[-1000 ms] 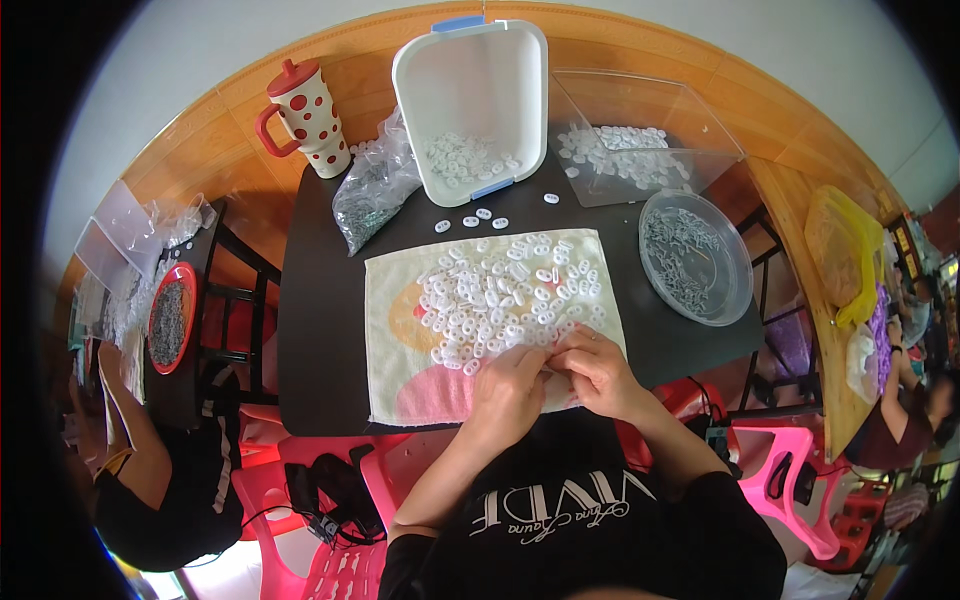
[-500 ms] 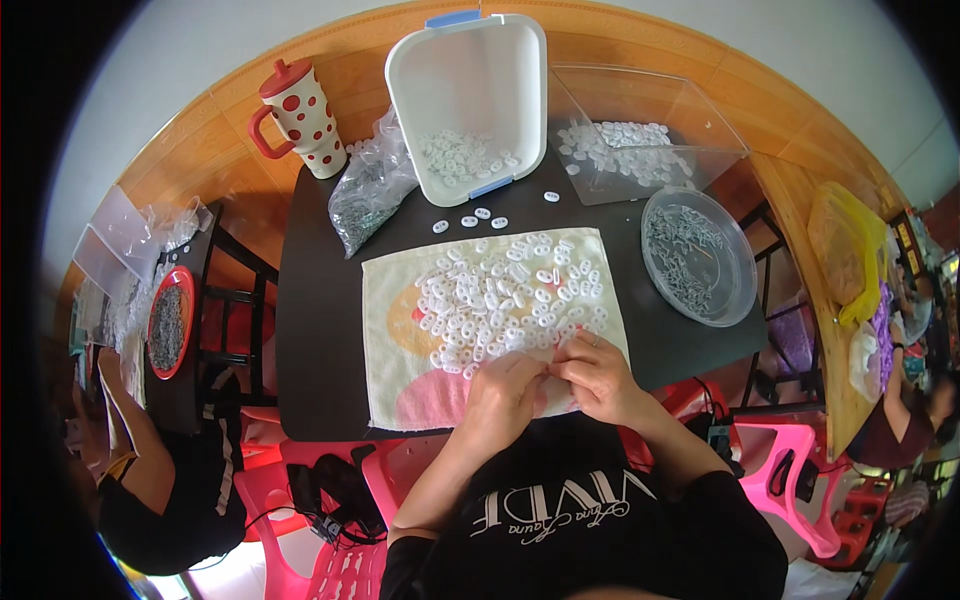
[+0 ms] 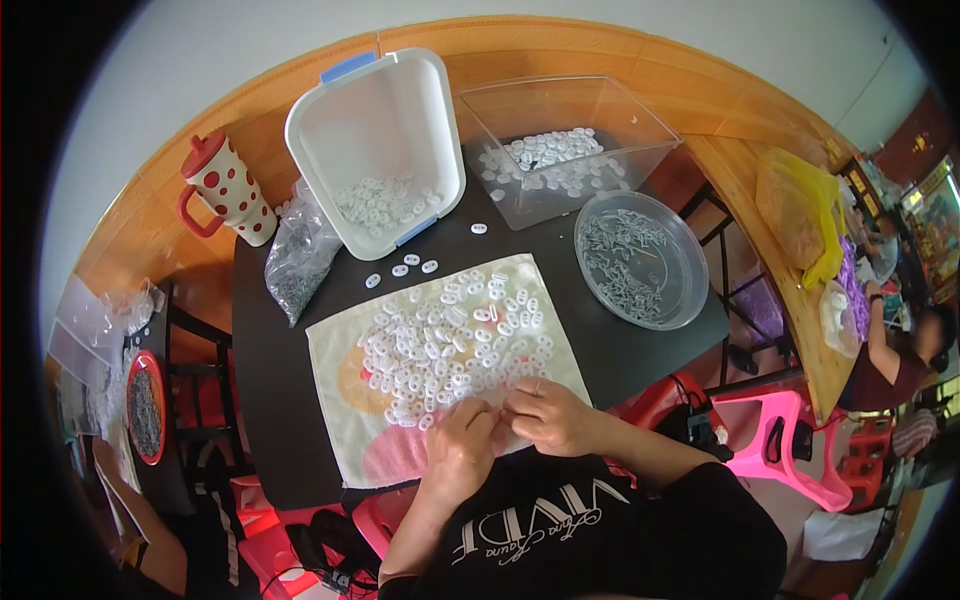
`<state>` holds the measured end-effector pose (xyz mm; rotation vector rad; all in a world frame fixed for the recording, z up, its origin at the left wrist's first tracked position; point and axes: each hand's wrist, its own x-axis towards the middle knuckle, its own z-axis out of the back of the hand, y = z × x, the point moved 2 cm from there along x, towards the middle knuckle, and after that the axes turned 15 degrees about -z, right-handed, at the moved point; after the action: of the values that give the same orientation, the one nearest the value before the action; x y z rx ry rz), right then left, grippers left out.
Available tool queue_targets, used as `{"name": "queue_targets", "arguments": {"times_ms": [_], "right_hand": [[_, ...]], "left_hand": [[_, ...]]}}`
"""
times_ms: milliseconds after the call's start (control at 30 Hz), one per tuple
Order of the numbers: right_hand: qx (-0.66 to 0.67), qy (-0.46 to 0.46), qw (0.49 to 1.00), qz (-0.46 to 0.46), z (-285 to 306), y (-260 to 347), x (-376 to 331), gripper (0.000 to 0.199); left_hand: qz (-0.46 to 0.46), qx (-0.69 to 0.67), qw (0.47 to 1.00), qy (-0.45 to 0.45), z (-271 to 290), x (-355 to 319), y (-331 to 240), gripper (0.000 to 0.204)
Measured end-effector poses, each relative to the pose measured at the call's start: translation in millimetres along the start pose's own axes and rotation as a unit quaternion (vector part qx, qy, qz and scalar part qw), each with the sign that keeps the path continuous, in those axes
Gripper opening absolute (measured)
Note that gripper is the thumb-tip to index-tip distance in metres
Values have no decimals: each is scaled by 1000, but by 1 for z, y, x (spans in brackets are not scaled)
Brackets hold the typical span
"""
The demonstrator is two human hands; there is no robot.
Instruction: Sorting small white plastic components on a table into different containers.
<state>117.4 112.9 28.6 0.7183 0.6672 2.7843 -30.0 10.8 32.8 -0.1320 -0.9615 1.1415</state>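
My left hand (image 3: 463, 440) and my right hand (image 3: 550, 415) meet above the near part of a cream and pink towel (image 3: 340, 445). Both have their fingers pinched together, fingertips nearly touching; whatever lies between them is hidden. Just beyond the fingers spreads a loose heap of small white oval plastic pieces (image 3: 430, 350), each with openings in it. Several similar ovals (image 3: 400, 270) lie on the dark table past the towel's far edge. To the right of the towel, a round clear tub (image 3: 690, 275) holds many small grey screws (image 3: 620, 250).
At the back stand a white bin (image 3: 300, 130) with blue handles and a clear box (image 3: 640, 150), both holding white pieces. A bag of grey parts (image 3: 300, 250) leans beside a red-dotted tumbler (image 3: 228, 195). Co-workers sit left and right; pink stools (image 3: 790, 450) flank me.
My view has turned, so the table and everything on it appear further left and tilted. Both hands stay together at the towel's near part, fingers still pinched.
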Motion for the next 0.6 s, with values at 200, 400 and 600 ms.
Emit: {"name": "queue_targets", "arguments": {"times_ms": [200, 400, 600], "right_hand": [[8, 19, 1000, 0, 1, -1, 0, 13], [20, 29, 999, 0, 1, -2, 2, 15], [23, -208, 978, 2, 74, -13, 34, 16]], "left_hand": [[-42, 50, 998, 8, -4, 1, -1, 15], [-65, 59, 996, 28, -4, -3, -3, 14], [-41, 30, 997, -60, 3, -2, -6, 30]]}}
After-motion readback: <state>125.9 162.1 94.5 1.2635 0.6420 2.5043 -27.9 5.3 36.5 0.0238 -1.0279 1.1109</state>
